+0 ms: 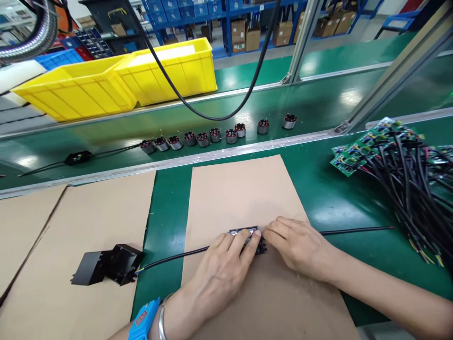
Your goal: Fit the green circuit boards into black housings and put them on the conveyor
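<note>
A small black housing [262,247] with a circuit board in it lies on the middle cardboard sheet [244,189]. My left hand [226,267] holds it from the left, fingertips pressed on its top and covering much of the board. At the housing's right end, my right hand [300,243] has its fingers curled together around the black cable, and the exact grip is hidden. Beyond this hand the cable [354,231] stretches right to a reddish tip. Another black cable [177,258] runs left from under my left hand and ends in coloured wires.
Two black housing pieces [92,268] rest on the left cardboard [106,208]. Several round motor stators [203,140] line the far side of the metal rail. Circuit boards with bundled black cables [406,160] are piled at right. Yellow bins [170,73] stand behind; a black cable [212,118] hangs overhead.
</note>
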`<state>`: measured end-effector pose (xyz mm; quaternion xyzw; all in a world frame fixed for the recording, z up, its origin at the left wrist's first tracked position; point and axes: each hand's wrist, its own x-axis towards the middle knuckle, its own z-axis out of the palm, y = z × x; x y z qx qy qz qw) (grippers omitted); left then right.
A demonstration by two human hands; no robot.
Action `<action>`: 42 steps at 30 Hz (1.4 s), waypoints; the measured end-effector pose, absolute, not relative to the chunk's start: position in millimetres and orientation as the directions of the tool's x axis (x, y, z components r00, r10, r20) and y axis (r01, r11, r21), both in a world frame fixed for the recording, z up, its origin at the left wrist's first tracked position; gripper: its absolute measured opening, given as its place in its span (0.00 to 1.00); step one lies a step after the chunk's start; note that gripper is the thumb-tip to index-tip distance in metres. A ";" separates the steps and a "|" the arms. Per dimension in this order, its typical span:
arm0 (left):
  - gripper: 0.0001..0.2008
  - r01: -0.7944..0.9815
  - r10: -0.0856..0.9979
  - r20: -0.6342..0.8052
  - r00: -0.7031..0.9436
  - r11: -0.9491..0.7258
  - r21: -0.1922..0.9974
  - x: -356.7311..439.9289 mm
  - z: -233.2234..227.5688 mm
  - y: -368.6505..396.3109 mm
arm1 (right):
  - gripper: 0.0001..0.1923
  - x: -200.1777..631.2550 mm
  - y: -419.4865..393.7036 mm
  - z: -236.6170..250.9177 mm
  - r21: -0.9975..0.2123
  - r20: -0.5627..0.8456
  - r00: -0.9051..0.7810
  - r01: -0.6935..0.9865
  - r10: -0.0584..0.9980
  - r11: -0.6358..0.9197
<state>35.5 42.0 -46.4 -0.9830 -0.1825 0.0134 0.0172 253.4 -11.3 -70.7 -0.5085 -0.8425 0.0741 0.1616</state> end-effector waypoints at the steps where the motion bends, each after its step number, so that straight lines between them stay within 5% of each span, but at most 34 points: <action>1: 0.29 0.353 0.355 -0.023 0.934 -0.933 -0.066 36.6 -46.7 40.4 | 0.14 253.5 -12.1 -72.6 -0.271 0.219 -0.450 0.825 0.866 0.497; 11: 0.25 0.403 0.421 -0.091 0.902 -0.899 -0.169 56.0 -43.6 27.7 | 0.12 249.7 -9.0 -76.6 -0.198 0.258 -0.522 0.795 0.813 0.573; 17: 0.25 0.495 0.516 0.035 0.856 -0.837 0.232 21.1 -30.2 45.7 | 0.12 259.8 -17.1 -84.1 -0.358 0.290 -0.368 0.814 0.883 0.457; 24: 0.17 0.616 0.670 0.023 0.742 -0.695 0.371 -14.4 -30.3 51.0 | 0.10 248.4 -15.6 -71.5 -0.628 0.343 -0.196 0.680 0.919 0.379; 31: 0.09 0.601 0.666 0.081 0.741 -0.713 0.362 -5.1 -42.1 54.8 | 0.13 219.0 10.6 -52.2 -0.600 0.125 -0.153 0.775 0.980 0.197; 37: 0.09 0.580 0.639 0.122 0.759 -0.749 0.320 -3.6 -47.3 59.0 | 0.21 200.4 48.5 -41.8 -0.529 -0.070 -0.323 0.814 0.944 0.239; 42: 0.10 0.586 0.629 0.090 0.772 -0.759 0.283 -5.7 -50.6 57.8 | 0.18 202.4 50.5 -50.3 -0.550 0.003 -0.371 0.775 0.929 0.311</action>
